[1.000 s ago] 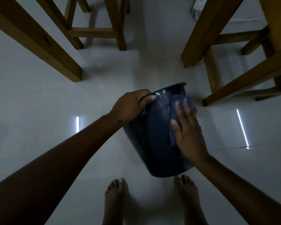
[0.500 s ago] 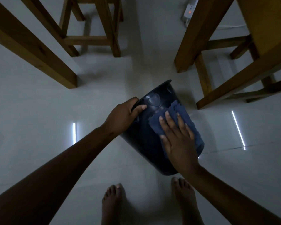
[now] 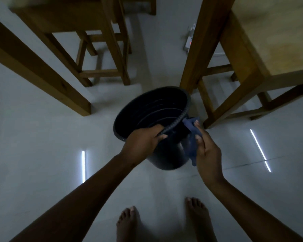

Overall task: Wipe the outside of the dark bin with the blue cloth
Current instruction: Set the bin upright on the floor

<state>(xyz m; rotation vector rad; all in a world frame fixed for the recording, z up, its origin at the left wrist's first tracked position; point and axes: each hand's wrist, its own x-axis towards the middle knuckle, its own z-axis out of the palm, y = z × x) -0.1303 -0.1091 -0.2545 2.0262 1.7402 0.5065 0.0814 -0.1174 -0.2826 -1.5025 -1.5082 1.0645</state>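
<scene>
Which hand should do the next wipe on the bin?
Right. The right hand already presses the cloth against the bin wall, while the left hand grips the rim, steadying it.

Fingertips of left hand (image 3: 143, 139) curled out of sight inside dark bin (image 3: 166, 154). Most of blue cloth (image 3: 191, 135) buried under right hand (image 3: 206, 152). Both bare feet (image 3: 128, 224) chopped by bottom edge. Power strip (image 3: 189, 39) blurred, half hidden behind table leg (image 3: 198, 46).

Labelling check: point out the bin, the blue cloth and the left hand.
bin (image 3: 166, 154): head view, on its dark outer wall below the rim.
blue cloth (image 3: 191, 125): head view, on the bunched upper part beside the rim.
left hand (image 3: 143, 142): head view, on the back of the hand gripping the rim.
</scene>
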